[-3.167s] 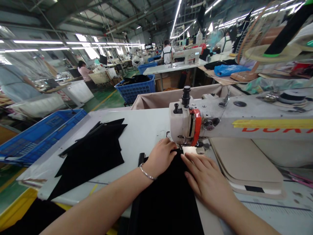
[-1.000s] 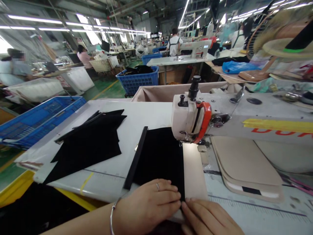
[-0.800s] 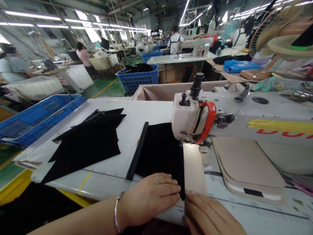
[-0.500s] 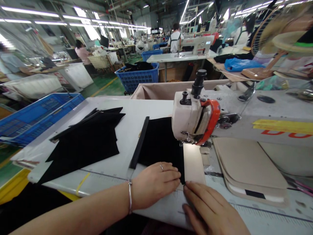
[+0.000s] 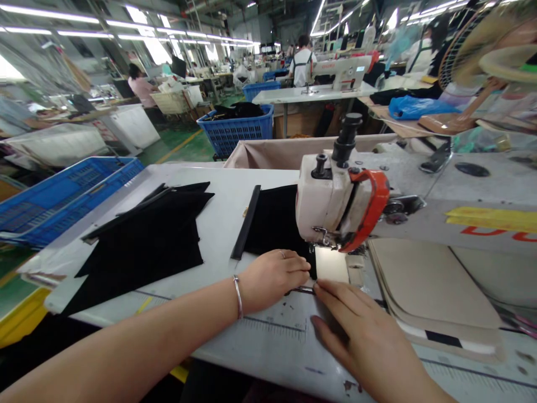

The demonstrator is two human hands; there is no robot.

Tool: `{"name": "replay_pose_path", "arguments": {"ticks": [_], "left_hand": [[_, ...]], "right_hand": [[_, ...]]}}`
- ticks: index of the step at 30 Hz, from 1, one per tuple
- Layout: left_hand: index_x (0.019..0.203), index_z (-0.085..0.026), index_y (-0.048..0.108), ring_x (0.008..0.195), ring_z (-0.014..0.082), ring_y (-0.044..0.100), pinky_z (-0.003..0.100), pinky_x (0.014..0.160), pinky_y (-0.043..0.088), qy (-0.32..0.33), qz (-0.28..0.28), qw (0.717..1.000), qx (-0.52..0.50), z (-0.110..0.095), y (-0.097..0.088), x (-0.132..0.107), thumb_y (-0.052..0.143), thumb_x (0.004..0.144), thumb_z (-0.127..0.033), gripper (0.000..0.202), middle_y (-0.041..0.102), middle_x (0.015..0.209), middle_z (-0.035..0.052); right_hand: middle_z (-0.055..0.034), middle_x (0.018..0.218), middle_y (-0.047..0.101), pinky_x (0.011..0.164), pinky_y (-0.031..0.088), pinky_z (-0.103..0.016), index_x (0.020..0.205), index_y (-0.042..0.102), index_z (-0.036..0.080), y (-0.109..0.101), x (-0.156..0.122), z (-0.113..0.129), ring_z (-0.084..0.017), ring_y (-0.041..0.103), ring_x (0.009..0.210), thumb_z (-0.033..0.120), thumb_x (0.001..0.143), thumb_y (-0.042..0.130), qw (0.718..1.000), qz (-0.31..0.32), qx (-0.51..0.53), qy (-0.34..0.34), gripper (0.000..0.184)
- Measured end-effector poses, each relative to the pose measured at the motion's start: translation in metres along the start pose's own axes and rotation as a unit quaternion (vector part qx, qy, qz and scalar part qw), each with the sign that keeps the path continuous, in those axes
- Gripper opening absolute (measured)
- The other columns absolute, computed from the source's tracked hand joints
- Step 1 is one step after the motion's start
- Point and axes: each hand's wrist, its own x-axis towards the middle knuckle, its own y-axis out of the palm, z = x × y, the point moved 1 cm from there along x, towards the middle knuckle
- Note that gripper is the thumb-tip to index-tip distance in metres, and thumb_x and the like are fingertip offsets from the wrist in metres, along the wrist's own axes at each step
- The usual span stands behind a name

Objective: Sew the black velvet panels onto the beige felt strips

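A black fabric panel [image 5: 272, 221] with a beige strip [image 5: 331, 264] along its right edge lies under the head of the sewing machine [image 5: 331, 204]. My left hand [image 5: 274, 275] rests on the panel's near edge, fingers lightly bent and pressing down, just left of the needle. My right hand [image 5: 361, 330] lies flat on the table, fingertips touching the near end of the beige strip. A thin metal piece [image 5: 300, 290] shows between the two hands. A black bar [image 5: 246, 223] lies along the panel's left side.
A stack of black fabric pieces [image 5: 146, 235] lies on the table's left part. Beige padded templates [image 5: 428, 285] are stacked at the right under the machine arm. A blue crate [image 5: 62, 196] stands off the left edge. Other workers sit at distant tables.
The black panel and beige strip have travelled away from me under the machine head. Both hands followed them forward, from the table's front edge to just before the needle.
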Motion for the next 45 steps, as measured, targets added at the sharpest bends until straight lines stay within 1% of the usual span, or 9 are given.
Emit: {"name": "replay_pose_path", "arguments": {"ticks": [6,10,14,21,28,33,39,45], "left_hand": [[0.103,-0.015,0.064,0.112,0.0178,0.059,0.033,0.101,0.046,-0.027,0.007,1.000,0.000,0.021,0.007,0.008,0.050,0.092,-0.013,0.018,0.065,0.116,0.0075],[0.104,-0.016,0.064,0.110,0.0183,0.059,0.032,0.099,0.047,-0.056,-0.012,0.998,0.004,0.033,0.013,0.012,0.052,0.092,-0.014,0.017,0.066,0.114,0.0061],[0.104,-0.017,0.065,0.105,0.0172,0.061,0.030,0.097,0.047,-0.085,-0.030,0.996,0.001,0.039,0.016,0.015,0.050,0.092,-0.012,0.020,0.068,0.110,0.0036],[0.100,-0.019,0.067,0.104,0.0162,0.060,0.030,0.097,0.046,-0.113,-0.026,0.993,-0.020,0.040,0.014,0.019,0.049,0.092,-0.012,0.020,0.068,0.106,0.0021],[0.097,-0.019,0.067,0.105,0.0171,0.060,0.031,0.097,0.046,-0.116,-0.022,0.993,-0.008,0.039,0.013,0.020,0.052,0.090,-0.010,0.018,0.069,0.105,0.0017],[0.100,-0.019,0.067,0.104,0.0161,0.061,0.030,0.097,0.047,-0.117,-0.017,0.993,-0.003,0.039,0.012,0.020,0.053,0.088,-0.007,0.023,0.068,0.109,0.0028],[0.099,-0.019,0.069,0.098,0.0175,0.063,0.031,0.092,0.050,-0.128,-0.027,0.991,-0.002,0.043,0.014,0.020,0.055,0.089,-0.011,0.019,0.070,0.104,0.0027],[0.098,-0.021,0.071,0.099,0.0165,0.063,0.030,0.093,0.051,-0.144,-0.018,0.989,-0.001,0.043,0.013,0.019,0.056,0.087,-0.010,0.022,0.071,0.102,0.0021]], "right_hand": [[-0.0086,0.125,0.057,0.098,0.048,-0.042,0.125,0.055,0.014,0.001,0.018,-0.010,-0.024,0.052,0.113,0.032,0.088,0.054,1.000,0.015,-0.023,0.015,0.041],[-0.0092,0.128,0.056,0.096,0.048,-0.044,0.127,0.054,0.014,0.005,0.026,-0.017,-0.026,0.054,0.111,0.037,0.087,0.055,0.999,0.028,-0.030,0.028,0.046],[-0.0107,0.132,0.054,0.093,0.050,-0.045,0.130,0.052,0.014,0.008,0.032,-0.022,-0.027,0.056,0.109,0.037,0.087,0.053,0.999,0.024,-0.032,0.031,0.048],[-0.0128,0.131,0.054,0.086,0.052,-0.045,0.130,0.051,0.013,0.010,0.037,-0.022,-0.027,0.060,0.101,0.033,0.089,0.049,0.999,0.021,-0.030,0.040,0.046],[-0.0127,0.132,0.053,0.092,0.049,-0.044,0.132,0.049,0.012,0.009,0.037,-0.019,-0.026,0.057,0.105,0.031,0.089,0.049,0.998,0.031,-0.026,0.055,0.046],[-0.0123,0.132,0.052,0.093,0.047,-0.043,0.131,0.050,0.013,0.007,0.037,-0.017,-0.025,0.056,0.105,0.028,0.088,0.051,0.998,0.024,-0.007,0.063,0.045],[-0.0119,0.129,0.054,0.094,0.046,-0.042,0.129,0.052,0.015,0.004,0.038,-0.017,-0.024,0.056,0.105,0.029,0.087,0.052,0.997,0.020,0.001,0.069,0.044],[-0.0127,0.124,0.056,0.095,0.045,-0.043,0.128,0.052,0.013,0.006,0.040,-0.014,-0.025,0.055,0.106,0.027,0.087,0.053,0.997,0.011,0.000,0.072,0.044]]}}
